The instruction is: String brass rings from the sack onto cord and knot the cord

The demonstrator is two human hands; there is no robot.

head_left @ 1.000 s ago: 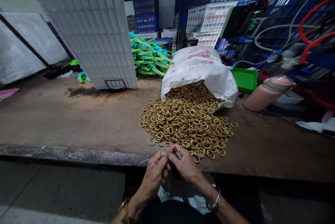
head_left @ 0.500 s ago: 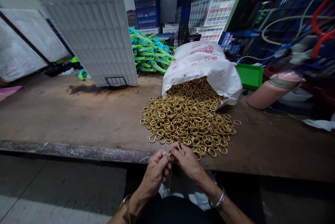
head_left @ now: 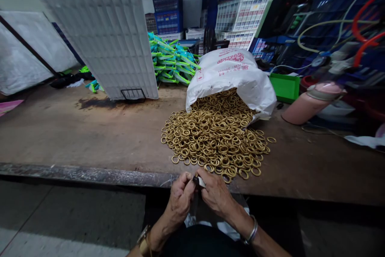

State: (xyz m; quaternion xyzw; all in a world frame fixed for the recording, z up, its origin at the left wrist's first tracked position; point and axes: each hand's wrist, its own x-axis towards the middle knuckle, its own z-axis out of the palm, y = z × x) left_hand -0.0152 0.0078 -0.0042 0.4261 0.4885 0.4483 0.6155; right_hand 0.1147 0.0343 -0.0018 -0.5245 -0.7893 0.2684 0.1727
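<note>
Both of my hands meet just off the table's front edge, close to a heap of gold-coloured rings [head_left: 210, 136]. Pinched in my left hand [head_left: 179, 197] is one such ring, nearly all hidden by the fingers. My right hand [head_left: 217, 193] is closed on a small tool [head_left: 201, 182] with a pale body and a dark end. That dark end lies against my left thumb and fingertips, where the ring is held; the tool's exact kind does not show. The heap spills out of the mouth of a white sack [head_left: 231, 68] with red print.
A brown table [head_left: 75, 136] runs across the view. On it stand a tall pale ribbed panel [head_left: 105, 36], green and blue strips [head_left: 173, 60], a green tray [head_left: 284, 88] and a pink bottle [head_left: 311, 104]. Stacked crates [head_left: 167, 2] fill the back. White plastic [head_left: 228, 229] lies below my hands.
My right hand has turned the small tool, bringing its dark end from pointing up and away down onto the left fingertips. My left hand keeps its pinch and has barely moved.
</note>
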